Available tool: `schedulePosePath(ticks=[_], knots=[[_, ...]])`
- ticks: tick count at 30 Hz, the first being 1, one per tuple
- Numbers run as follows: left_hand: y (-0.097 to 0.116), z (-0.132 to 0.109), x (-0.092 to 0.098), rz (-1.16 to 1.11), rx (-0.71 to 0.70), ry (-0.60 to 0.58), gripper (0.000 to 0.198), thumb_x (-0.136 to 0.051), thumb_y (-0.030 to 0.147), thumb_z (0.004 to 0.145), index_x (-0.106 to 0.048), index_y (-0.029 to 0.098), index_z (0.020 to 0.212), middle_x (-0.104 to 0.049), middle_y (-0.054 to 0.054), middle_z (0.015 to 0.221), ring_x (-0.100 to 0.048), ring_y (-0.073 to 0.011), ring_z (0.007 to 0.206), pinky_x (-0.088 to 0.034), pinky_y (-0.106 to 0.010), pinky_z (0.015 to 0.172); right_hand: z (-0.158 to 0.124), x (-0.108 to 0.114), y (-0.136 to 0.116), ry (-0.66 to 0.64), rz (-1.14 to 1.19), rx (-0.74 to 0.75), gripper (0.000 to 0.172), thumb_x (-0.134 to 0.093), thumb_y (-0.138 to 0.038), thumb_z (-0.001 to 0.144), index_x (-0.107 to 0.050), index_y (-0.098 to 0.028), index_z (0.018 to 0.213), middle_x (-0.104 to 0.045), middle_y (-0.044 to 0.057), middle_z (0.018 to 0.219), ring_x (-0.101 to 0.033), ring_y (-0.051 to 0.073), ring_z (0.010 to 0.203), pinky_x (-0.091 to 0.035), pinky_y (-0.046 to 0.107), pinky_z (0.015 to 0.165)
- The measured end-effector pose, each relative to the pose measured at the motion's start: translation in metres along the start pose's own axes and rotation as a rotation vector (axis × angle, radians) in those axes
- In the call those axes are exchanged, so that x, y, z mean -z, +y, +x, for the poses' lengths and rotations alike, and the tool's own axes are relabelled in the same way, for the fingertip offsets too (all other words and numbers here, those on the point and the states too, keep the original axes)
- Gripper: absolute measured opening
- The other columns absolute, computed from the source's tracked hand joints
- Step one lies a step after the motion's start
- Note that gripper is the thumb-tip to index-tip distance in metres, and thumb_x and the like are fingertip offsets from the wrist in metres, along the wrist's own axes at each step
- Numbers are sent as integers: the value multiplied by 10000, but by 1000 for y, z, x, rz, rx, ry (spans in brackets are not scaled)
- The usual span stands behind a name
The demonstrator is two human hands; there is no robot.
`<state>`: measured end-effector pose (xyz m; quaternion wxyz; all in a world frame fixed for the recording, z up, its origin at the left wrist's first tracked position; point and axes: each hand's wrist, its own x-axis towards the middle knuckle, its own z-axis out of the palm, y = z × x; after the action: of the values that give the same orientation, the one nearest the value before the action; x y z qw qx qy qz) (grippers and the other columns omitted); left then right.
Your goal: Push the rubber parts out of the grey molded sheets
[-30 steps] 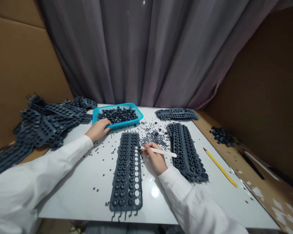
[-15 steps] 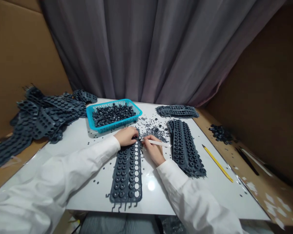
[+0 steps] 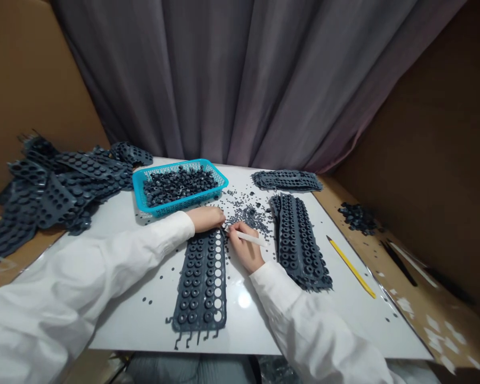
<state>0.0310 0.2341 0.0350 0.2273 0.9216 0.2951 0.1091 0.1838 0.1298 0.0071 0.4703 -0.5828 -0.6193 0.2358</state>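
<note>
Can read no text, label, brand, number or sign: not on the blue basket (image 3: pixel 184 204), nor on the white stick (image 3: pixel 250 238) and yellow pencil (image 3: pixel 351 266) right of the basket, nor on the curtain (image 3: pixel 208 74) behind the basket.

Just in front of the blue basket (image 3: pixel 158 209), the far end of the studded sheet (image 3: pixel 203 282) is being covered by the left hand (image 3: pixel 208 218); whether anything is being pinched there isn't being revealed. Nearby, the white tool (image 3: pixel 251 238) is being partly masked by the right hand (image 3: pixel 246 248), its tip being rendered too small to read. The basket's floor is being buried under dark pieces (image 3: pixel 180 185). Left of the basket, the pile of strips (image 3: pixel 60 184) is being cut by the picture's edge; behind it, the curtain (image 3: pixel 208 80) is being cropped at the top. Far right of the basket, a dark shape (image 3: pixel 454 287) is being blurred into shadow.
</note>
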Motion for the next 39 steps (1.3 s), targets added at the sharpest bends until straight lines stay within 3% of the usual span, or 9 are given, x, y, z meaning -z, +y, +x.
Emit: schedulePosePath(ticks=[5, 9, 12, 16, 22, 29, 35, 39], knots=[[-17, -26, -2, -261, 175, 306, 169, -453, 306, 859, -553, 170, 850, -634, -48, 798, -616, -181, 763, -488, -307, 725, 1, 0, 3, -9, 34, -22, 212, -483, -277, 817, -601, -201, 658, -657, 16, 650, -596, 175, 644, -417, 271, 644], [-20, -25, -5, -462, 260, 390, 167, -440, 301, 854, -516, 160, 901, -646, -68, 816, -653, -171, 744, -524, -294, 661, 9, 2, 6, 26, 97, -61, 211, -459, -293, 837, -613, -204, 724, -664, 14, 679, -597, 170, 655, -429, 267, 635], [-18, -10, -5, -510, 292, 385, 86, -479, 195, 791, -536, 153, 840, -655, -74, 792, -649, -154, 696, -525, -277, 639, 16, -1, 7, 53, 126, -94, 203, -475, -304, 821, -601, -203, 698, -646, 9, 650, -585, 170, 651, -427, 264, 619], [-15, 6, -3, -408, 292, 310, 74, -504, 144, 712, -577, 157, 717, -627, -35, 659, -594, -150, 587, -490, -269, 573, 21, -7, 10, 41, 124, -96, 187, -485, -292, 802, -594, -201, 682, -640, 3, 645, -583, 169, 655, -427, 261, 620], [-6, 11, 4, -114, 104, 101, 148, -641, 84, 548, -655, 166, 671, -616, -18, 705, -571, -185, 708, -444, -279, 706, 22, -9, 12, 41, 121, -86, 198, -467, -299, 818, -593, -201, 701, -641, 4, 659, -581, 169, 663, -429, 263, 634], [-3, 14, 10, 107, -31, -53, 122, -644, 87, 640, -685, 170, 720, -645, -48, 751, -596, -209, 778, -437, -283, 762, 22, -8, 10, 37, 86, -56, 205, -468, -296, 828, -598, -200, 701, -646, 9, 669, -587, 169, 666, -421, 266, 640], [-7, 10, 3, 120, -13, 4, 89, -638, 87, 684, -672, 169, 697, -661, -65, 809, -607, -213, 848, -436, -283, 812, 22, -7, 8, 32, 46, -32, 191, -474, -261, 809, -583, -198, 665, -642, 12, 648, -578, 171, 648, -407, 272, 644], [-14, 1, -2, 54, 81, 155, 87, -572, 178, 791, -651, 166, 755, -673, -51, 812, -618, -188, 801, -459, -275, 782, 21, -7, 8, 30, 40, -20, 178, -483, -250, 791, -587, -192, 658, -643, 9, 638, -583, 171, 645, -408, 272, 648]])
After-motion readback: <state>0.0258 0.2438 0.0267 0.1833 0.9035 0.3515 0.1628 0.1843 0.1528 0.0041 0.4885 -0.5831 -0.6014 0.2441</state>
